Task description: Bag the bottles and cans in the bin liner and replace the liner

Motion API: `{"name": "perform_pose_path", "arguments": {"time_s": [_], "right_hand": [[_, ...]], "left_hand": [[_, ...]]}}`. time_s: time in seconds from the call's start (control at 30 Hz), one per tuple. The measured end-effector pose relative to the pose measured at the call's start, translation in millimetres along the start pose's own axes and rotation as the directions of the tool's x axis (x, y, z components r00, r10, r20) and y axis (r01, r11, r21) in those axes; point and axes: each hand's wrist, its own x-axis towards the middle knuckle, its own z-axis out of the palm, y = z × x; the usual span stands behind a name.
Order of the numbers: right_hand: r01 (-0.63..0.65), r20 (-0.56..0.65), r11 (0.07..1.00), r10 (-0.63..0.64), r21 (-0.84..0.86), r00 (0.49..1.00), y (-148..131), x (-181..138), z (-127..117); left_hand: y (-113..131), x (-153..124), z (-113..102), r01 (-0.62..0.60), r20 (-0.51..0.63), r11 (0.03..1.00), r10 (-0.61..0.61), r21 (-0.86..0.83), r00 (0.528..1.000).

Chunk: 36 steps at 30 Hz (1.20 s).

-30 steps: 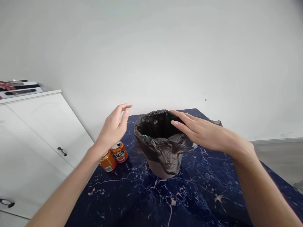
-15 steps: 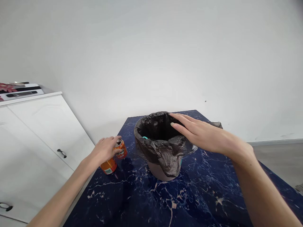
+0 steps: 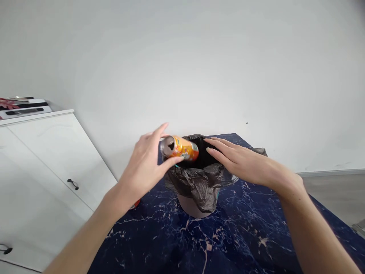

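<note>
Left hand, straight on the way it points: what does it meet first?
Probably the right hand, at its fingertips: the left hand holds the orange can sideways above the bag-lined bin, its far end aimed at them across the opening. Depth unclear; it may pass in front.

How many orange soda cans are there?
2. One can lies sideways in the left hand over the bin; an orange sliver on the table behind that wrist looks like another, mostly hidden.

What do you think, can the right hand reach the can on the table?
Probably not: the right hand rests on the bin, and the table can lies beyond it, mostly hidden behind the arm of the left hand, which grips another can.
</note>
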Motion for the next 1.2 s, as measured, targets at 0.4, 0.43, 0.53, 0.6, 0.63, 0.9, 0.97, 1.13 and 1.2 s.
{"name": "perform_pose_path", "arguments": {"time_s": [0.4,0.43,0.53,0.6,0.63,0.9,0.97,1.13,1.2], "right_hand": [[0.061,-0.008,0.997,-0.061,-0.039,0.998,7,-2,0],[0.056,-0.006,0.997,-0.056,-0.049,0.998,6,-2,0],[0.043,0.012,0.995,-0.042,-0.085,0.999,4,0,1],[0.041,0.015,0.994,-0.04,-0.097,0.999,4,1,1],[0.039,0.011,0.994,-0.038,-0.1,0.999,3,1,1],[0.031,0.018,0.996,-0.029,-0.082,0.999,3,0,0],[0.015,0.006,0.999,-0.014,-0.049,1.0,2,0,-1],[-0.225,-0.002,0.963,0.228,0.15,0.974,-10,8,-14],[-0.361,-0.002,0.911,0.369,0.199,0.93,-14,12,-21]], "left_hand": [[-102,-23,8,0.162,0.238,0.908,-0.268,0.387,0.934],[-118,-28,10,0.204,0.326,0.88,-0.361,0.428,0.874],[-154,-42,18,0.279,0.533,0.836,-0.523,0.471,0.665],[-165,-51,23,0.28,0.578,0.829,-0.543,0.484,0.61],[-167,-54,25,0.271,0.579,0.828,-0.542,0.49,0.609],[-105,-25,0,0.334,-0.168,0.892,-0.295,0.305,0.941],[-80,-11,-9,0.239,-0.429,0.961,-0.158,0.142,0.89],[-24,15,-4,-0.076,-0.396,0.957,-0.043,-0.28,0.917],[-9,23,8,-0.102,-0.281,0.907,-0.019,-0.408,0.96]]}}
